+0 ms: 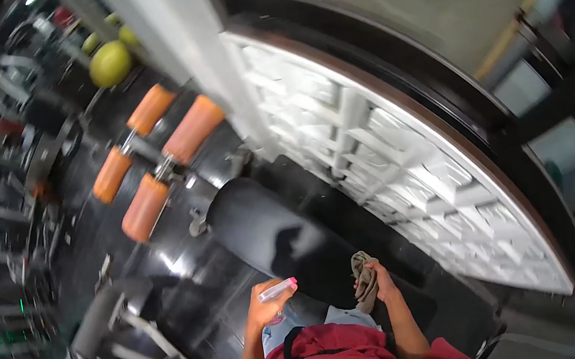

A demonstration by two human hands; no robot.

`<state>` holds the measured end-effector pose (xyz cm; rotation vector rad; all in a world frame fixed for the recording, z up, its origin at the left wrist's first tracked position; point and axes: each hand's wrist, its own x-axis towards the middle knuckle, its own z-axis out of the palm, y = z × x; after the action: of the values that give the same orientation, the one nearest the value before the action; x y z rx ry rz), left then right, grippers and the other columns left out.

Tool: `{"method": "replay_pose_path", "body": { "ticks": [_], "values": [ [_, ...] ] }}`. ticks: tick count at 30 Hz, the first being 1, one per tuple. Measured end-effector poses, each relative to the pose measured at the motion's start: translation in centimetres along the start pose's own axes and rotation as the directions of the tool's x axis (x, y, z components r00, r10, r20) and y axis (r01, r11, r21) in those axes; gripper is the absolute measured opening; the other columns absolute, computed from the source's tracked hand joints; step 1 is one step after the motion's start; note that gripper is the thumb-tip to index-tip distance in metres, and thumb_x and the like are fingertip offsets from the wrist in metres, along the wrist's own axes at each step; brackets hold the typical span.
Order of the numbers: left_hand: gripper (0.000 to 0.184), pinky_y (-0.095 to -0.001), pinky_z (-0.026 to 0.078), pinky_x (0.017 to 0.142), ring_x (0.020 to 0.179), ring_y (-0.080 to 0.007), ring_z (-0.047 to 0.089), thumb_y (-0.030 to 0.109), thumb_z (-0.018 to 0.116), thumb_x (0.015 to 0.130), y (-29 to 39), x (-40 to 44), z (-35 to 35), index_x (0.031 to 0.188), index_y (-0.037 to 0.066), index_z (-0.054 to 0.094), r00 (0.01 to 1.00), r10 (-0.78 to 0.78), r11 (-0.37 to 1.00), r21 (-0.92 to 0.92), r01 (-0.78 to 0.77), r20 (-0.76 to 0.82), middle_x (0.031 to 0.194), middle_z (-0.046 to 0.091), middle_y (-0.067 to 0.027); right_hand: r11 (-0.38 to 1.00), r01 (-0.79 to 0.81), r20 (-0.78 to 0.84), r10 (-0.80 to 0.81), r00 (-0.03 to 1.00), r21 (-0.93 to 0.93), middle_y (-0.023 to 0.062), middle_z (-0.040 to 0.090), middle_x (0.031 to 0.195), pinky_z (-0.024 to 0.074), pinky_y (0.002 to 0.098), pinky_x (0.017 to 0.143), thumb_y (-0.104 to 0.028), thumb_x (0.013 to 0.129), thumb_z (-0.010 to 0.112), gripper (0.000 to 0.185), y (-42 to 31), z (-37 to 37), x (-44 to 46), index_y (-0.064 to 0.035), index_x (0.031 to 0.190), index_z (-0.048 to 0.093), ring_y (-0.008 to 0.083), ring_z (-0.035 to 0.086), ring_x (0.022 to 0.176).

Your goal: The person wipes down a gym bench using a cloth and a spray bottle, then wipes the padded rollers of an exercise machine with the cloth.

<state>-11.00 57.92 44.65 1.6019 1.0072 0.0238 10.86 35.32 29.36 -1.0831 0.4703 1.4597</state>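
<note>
My left hand (263,306) is closed around a clear spray bottle (277,290) with a pink nozzle, held in front of my body. A crumpled grey-brown cloth (365,283) hangs from my right hand (385,282), whose fingers are wrapped round it. Just beyond both hands lies a black padded bench (264,224), with a dark shadow on its surface. Neither hand touches the bench pad as far as I can see.
Orange foam rollers (192,130) stand at the bench's far end. Gym machines (112,321) fill the left side, with a yellow-green ball (110,64) farther back. A white patterned wall (403,155) under a window runs along the right.
</note>
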Motion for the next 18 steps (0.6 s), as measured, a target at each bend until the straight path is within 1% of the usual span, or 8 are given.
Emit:
{"method": "replay_pose_path", "body": {
  "ticks": [3, 5, 8, 9, 11, 13, 15, 18],
  "values": [
    [0.031, -0.0294, 0.041, 0.053, 0.056, -0.0083, 0.053, 0.031, 0.074, 0.090, 0.8, 4.6, -1.3, 0.076, 0.004, 0.069, 0.975, 0.103, 0.990, 0.073, -0.120, 0.199, 0.064, 0.062, -0.0024, 0.978, 0.170, -0.211, -0.142, 0.967, 0.120, 0.0132, 0.065, 0.081, 0.0606, 0.0421, 0.069, -0.038, 0.082, 0.064, 0.043, 2.3, -0.3, -1.9, -0.0039, 0.107, 0.063, 0.0281, 0.067, 0.071],
    [0.031, -0.0293, 0.042, 0.053, 0.057, -0.0077, 0.053, 0.032, 0.074, 0.090, 0.2, 8.0, -2.0, 0.076, 0.005, 0.069, 0.922, 0.096, 0.995, -0.063, -0.078, 0.374, 0.064, 0.061, -0.0011, 0.950, 0.255, -0.263, -0.204, 0.943, 0.178, 0.0114, 0.066, 0.083, 0.0598, 0.0388, 0.069, -0.035, 0.085, 0.065, 0.040, 4.6, 0.0, -3.5, -0.0020, 0.108, 0.063, 0.0262, 0.068, 0.070],
    [0.029, -0.0273, 0.042, 0.053, 0.058, -0.0069, 0.055, 0.031, 0.075, 0.089, 1.1, 11.6, -3.8, 0.079, 0.005, 0.071, 0.826, 0.140, 0.989, -0.033, -0.146, 0.546, 0.064, 0.062, 0.0000, 0.880, 0.429, -0.473, -0.294, 0.830, 0.206, 0.0097, 0.067, 0.093, 0.0576, 0.0375, 0.067, -0.020, 0.091, 0.062, 0.028, 8.0, 3.0, -6.0, -0.0038, 0.114, 0.062, 0.0233, 0.068, 0.078],
    [0.028, -0.0266, 0.042, 0.053, 0.058, -0.0068, 0.056, 0.031, 0.075, 0.089, 2.2, 12.2, -4.3, 0.080, 0.005, 0.071, 0.800, 0.119, 0.990, -0.004, -0.144, 0.589, 0.064, 0.062, -0.0002, 0.833, 0.485, -0.508, -0.307, 0.805, 0.265, 0.0095, 0.066, 0.100, 0.0573, 0.0380, 0.066, -0.019, 0.090, 0.067, 0.037, 9.0, 4.7, -6.8, -0.0058, 0.123, 0.057, 0.0226, 0.067, 0.080],
    [0.029, -0.0267, 0.043, 0.052, 0.057, -0.0069, 0.056, 0.033, 0.077, 0.088, 1.6, 14.5, -4.9, 0.080, 0.005, 0.072, 0.701, 0.313, 0.944, -0.126, -0.306, 0.641, 0.065, 0.063, -0.0011, 0.811, 0.556, -0.649, -0.325, 0.688, 0.183, 0.0057, 0.065, 0.088, 0.0563, 0.0365, 0.063, -0.021, 0.088, 0.071, 0.031, 11.5, 7.8, -7.4, -0.0107, 0.115, 0.060, 0.0198, 0.066, 0.072],
    [0.028, -0.0266, 0.042, 0.050, 0.056, -0.0057, 0.055, 0.032, 0.077, 0.088, 1.1, 16.7, -5.9, 0.081, 0.006, 0.073, 0.654, 0.202, 0.957, -0.004, -0.292, 0.729, 0.066, 0.064, 0.0001, 0.740, 0.637, -0.709, -0.330, 0.623, 0.215, 0.0065, 0.067, 0.090, 0.0579, 0.0367, 0.064, -0.022, 0.089, 0.074, 0.033, 14.3, 9.8, -7.2, -0.0098, 0.116, 0.060, 0.0205, 0.068, 0.074],
    [0.026, -0.0250, 0.041, 0.049, 0.055, -0.0044, 0.052, 0.032, 0.078, 0.087, 1.5, 17.9, -6.8, 0.083, 0.007, 0.074, 0.618, 0.141, 0.965, 0.031, -0.260, 0.774, 0.067, 0.064, 0.0021, 0.713, 0.637, -0.682, -0.312, 0.662, 0.293, 0.0081, 0.069, 0.092, 0.0590, 0.0375, 0.065, -0.024, 0.090, 0.074, 0.032, 16.4, 11.9, -7.8, -0.0076, 0.115, 0.062, 0.0213, 0.069, 0.077],
    [0.027, -0.0234, 0.043, 0.048, 0.052, -0.0045, 0.053, 0.032, 0.080, 0.086, -0.1, 19.9, -7.5, 0.089, 0.005, 0.075, 0.575, 0.181, 0.962, -0.021, -0.274, 0.798, 0.071, 0.068, 0.0001, 0.597, 0.744, -0.736, -0.350, 0.579, 0.301, 0.0078, 0.071, 0.093, 0.0594, 0.0372, 0.069, -0.026, 0.093, 0.070, 0.030, 18.3, 16.1, -7.9, -0.0064, 0.115, 0.064, 0.0215, 0.070, 0.080]
  ]
}}
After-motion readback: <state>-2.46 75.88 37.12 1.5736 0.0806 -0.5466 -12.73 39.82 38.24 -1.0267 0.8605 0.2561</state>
